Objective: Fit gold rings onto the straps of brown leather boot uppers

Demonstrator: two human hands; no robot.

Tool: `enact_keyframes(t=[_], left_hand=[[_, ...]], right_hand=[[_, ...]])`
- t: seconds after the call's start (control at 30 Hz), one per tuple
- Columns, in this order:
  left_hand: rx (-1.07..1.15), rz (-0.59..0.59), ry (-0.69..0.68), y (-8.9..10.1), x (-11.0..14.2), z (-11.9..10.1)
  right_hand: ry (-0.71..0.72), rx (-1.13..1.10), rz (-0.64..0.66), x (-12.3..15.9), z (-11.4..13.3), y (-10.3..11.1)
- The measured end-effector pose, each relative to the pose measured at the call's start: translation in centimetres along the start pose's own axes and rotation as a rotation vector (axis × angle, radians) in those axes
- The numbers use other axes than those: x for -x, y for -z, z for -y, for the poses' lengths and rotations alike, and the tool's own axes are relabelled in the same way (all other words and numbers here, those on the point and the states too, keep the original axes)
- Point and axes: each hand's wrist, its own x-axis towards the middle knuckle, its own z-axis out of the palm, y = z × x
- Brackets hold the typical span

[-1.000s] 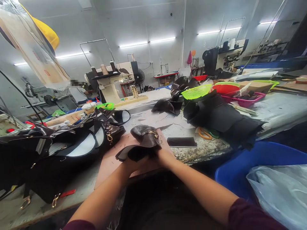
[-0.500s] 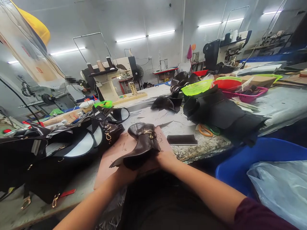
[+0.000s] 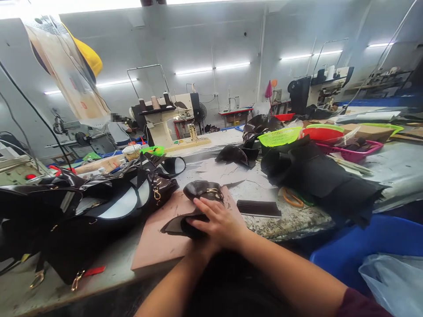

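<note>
A dark brown leather piece (image 3: 201,189) with gold hardware and a curved, flared edge lies on a pink board (image 3: 155,242) at the table's front. Across its middle rests my right hand (image 3: 224,222), fingers stretched out and thumb apart, pressing on the leather. My left hand (image 3: 208,247) is low, by the near side of the piece; its fingers are hidden beneath the leather and my right hand. To the left lies a heap of similar dark leather pieces (image 3: 109,224) with gold clasps. A dark flat strip stack (image 3: 259,208) sits just right of the board.
Orange-handled scissors (image 3: 292,198) and a stack of black sheets (image 3: 317,171) lie to the right. Behind them are a green basket (image 3: 279,137) and a pink basket (image 3: 363,154). A blue bin (image 3: 330,253) stands below the table edge. A sewing machine (image 3: 161,127) is farther back.
My right hand has moved from the near right edge of the leather piece up onto its middle, fingers spread. My left hand has shifted right, under the right. The view has tilted slightly.
</note>
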Motion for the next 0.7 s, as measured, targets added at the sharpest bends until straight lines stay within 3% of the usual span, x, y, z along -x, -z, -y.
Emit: enact_keyframes(t=[0.07, 0.17, 0.33, 0.47, 0.6, 0.7], left_hand=[[-0.019, -0.037, 0.109, 0.8, -1.5, -1.4], [-0.049, -0.079, 0.141, 1.5, -2.1, 0.1], [-0.122, -0.091, -0.008, 1.9, -0.2, 7.0], [-0.174, -0.023, -0.21, 1.6, 0.2, 9.9], [-0.173, 0.062, -0.345, 0.1, -0.2, 10.3], [-0.143, 0.056, -0.358, -1.1, -0.1, 10.7]], right_hand=[[0.094, 0.034, 0.163, -2.1, 0.2, 0.6], [0.077, 0.016, 0.327, -4.0, -0.3, 1.9], [-0.492, -0.143, 0.097, -1.5, -5.4, 3.2], [-0.825, -0.127, 0.157, 2.6, -8.2, 1.6], [-0.979, -0.113, 0.185, 3.9, -7.4, -0.5], [-0.94, -0.178, 0.159, 2.8, -6.6, -1.3]])
